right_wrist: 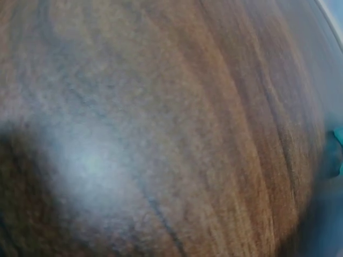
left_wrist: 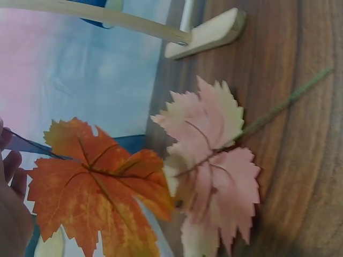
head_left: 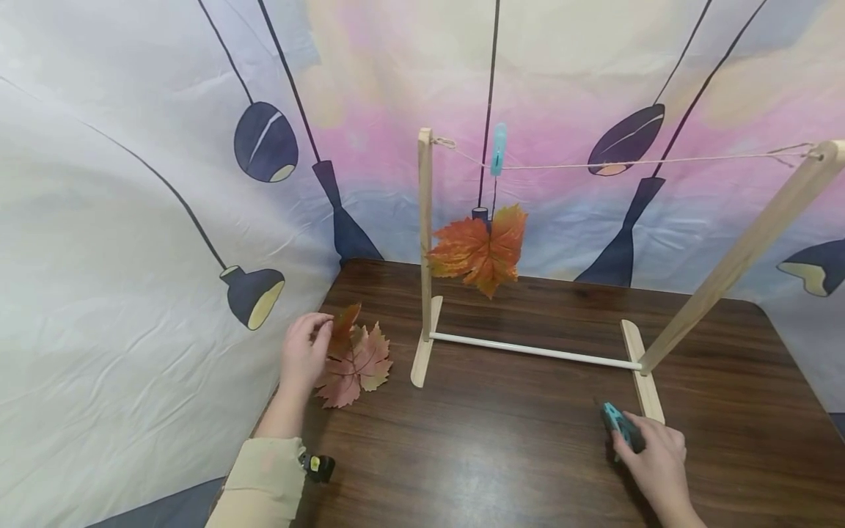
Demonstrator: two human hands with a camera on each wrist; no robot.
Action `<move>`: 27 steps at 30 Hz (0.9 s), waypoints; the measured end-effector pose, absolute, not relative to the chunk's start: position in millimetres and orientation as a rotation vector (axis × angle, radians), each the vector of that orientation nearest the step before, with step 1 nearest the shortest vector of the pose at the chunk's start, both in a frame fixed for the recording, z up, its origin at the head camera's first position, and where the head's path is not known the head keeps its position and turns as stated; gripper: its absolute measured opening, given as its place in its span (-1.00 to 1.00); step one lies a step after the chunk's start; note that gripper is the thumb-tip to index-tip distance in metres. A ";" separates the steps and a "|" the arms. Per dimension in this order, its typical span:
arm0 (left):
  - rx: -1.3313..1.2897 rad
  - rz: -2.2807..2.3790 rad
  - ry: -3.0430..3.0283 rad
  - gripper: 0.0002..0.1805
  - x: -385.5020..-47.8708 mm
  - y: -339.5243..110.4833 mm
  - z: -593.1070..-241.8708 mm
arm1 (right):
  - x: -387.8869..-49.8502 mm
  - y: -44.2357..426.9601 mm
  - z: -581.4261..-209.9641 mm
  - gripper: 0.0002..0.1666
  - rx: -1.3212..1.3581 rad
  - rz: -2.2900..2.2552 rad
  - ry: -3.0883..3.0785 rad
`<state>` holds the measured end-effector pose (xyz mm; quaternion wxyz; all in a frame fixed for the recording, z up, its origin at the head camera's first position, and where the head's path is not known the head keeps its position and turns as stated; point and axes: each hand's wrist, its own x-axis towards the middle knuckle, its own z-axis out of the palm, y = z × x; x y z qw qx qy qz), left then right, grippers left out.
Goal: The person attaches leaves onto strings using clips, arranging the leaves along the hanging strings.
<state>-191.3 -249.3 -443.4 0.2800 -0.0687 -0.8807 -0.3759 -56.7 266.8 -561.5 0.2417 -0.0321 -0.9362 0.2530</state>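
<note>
My left hand pinches the stem of an orange artificial leaf, lifted at the table's left side. Beneath it a pink leaf lies on the table; its green stem shows in the left wrist view. My right hand grips a teal clothespin low over the table, near the right foot of a wooden stand. Only a sliver of that clothespin reaches the right wrist view's edge. Another orange leaf hangs by its stem from a light blue clothespin on the string.
The stand has a left post, a right post and a white crossbar. A thin string runs between the post tops. The brown table meets a printed cloth backdrop behind and at left.
</note>
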 end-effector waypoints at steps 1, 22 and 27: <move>-0.176 -1.019 -2.362 -0.90 -190.5 -248.3 -440.5 | -56.9 267.1 -561.0 -0.59 -0.084 0.696 -2.554; -0.247 -1.136 -2.286 -0.93 -179.7 -224.6 -415.7 | -58.2 268.0 -543.7 -0.52 -0.169 0.731 -2.528; -0.333 -1.123 -2.268 -0.95 -179.4 -221.2 -414.3 | -60.4 268.2 -536.6 -0.55 -0.178 0.746 -2.507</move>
